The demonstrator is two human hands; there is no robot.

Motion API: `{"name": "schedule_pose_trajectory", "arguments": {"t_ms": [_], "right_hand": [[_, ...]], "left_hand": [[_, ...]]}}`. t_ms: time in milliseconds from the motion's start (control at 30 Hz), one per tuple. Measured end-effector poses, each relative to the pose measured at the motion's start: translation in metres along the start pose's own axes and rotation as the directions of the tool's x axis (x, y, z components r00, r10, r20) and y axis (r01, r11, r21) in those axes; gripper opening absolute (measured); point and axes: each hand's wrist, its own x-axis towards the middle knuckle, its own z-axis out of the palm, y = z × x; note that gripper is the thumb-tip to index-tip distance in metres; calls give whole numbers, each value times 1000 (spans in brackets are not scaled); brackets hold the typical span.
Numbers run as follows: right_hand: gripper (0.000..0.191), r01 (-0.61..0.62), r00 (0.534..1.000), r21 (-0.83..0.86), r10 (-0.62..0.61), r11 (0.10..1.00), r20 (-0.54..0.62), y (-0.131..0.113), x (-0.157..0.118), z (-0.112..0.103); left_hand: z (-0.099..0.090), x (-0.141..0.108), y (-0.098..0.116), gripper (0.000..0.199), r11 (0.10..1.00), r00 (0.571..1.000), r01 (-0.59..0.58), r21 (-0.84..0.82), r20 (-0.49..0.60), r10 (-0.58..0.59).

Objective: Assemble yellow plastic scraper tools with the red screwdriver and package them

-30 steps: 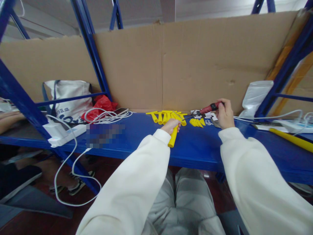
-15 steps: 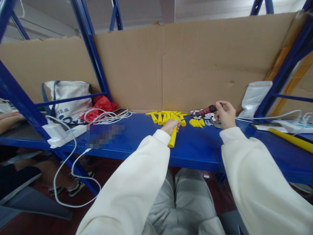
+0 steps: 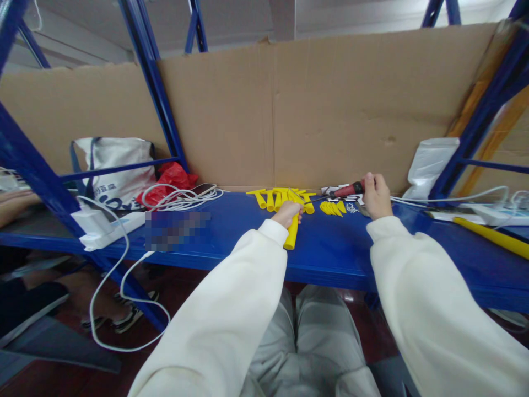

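Observation:
My left hand point(image 3: 289, 214) is closed around a yellow tool with a tubular handle point(image 3: 291, 236), whose lower end sticks out below the fingers. My right hand point(image 3: 375, 194) grips the end of a red and black screwdriver point(image 3: 345, 191). The screwdriver's thin shaft points left and reaches the top of the held yellow tool; its exact contact is hidden by my fingers. Behind my left hand, several yellow T-shaped tools point(image 3: 259, 198) lie in a row. Small yellow pointed pieces point(image 3: 330, 208) lie between my hands, beside a little clear bag with tiny parts point(image 3: 352, 207).
A blue shelf table point(image 3: 231, 229) has cardboard point(image 3: 223, 116) behind it. On the left are a white power strip point(image 3: 118, 229), coiled white cable point(image 3: 185, 199), red bag point(image 3: 176, 176) and cloth bag point(image 3: 119, 168). A long yellow tube point(image 3: 491, 237) lies right. Another person's arm point(image 3: 16, 205) shows far left.
My right hand has shifted slightly left and its fingers have closed further around the screwdriver's handle end. My left hand and the yellow tool look unchanged.

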Motion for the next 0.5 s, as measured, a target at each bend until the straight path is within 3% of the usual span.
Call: {"name": "schedule_pose_trajectory", "arguments": {"t_ms": [133, 267, 500], "right_hand": [[40, 9, 1000, -52, -11, 999, -23, -2, 0, -1], [34, -9, 1000, 52, 10, 999, -20, 0, 1, 3], [43, -39, 999, 64, 41, 997, -28, 2, 4, 1]], "left_hand": [[-1, 0, 0, 11, 1000, 1000, -4, 8, 3, 4], [0, -1, 1, 15, 1000, 1000, -3, 6, 7, 3], [1, -6, 3, 28, 1000, 1000, -11, 20, 22, 11]]}}
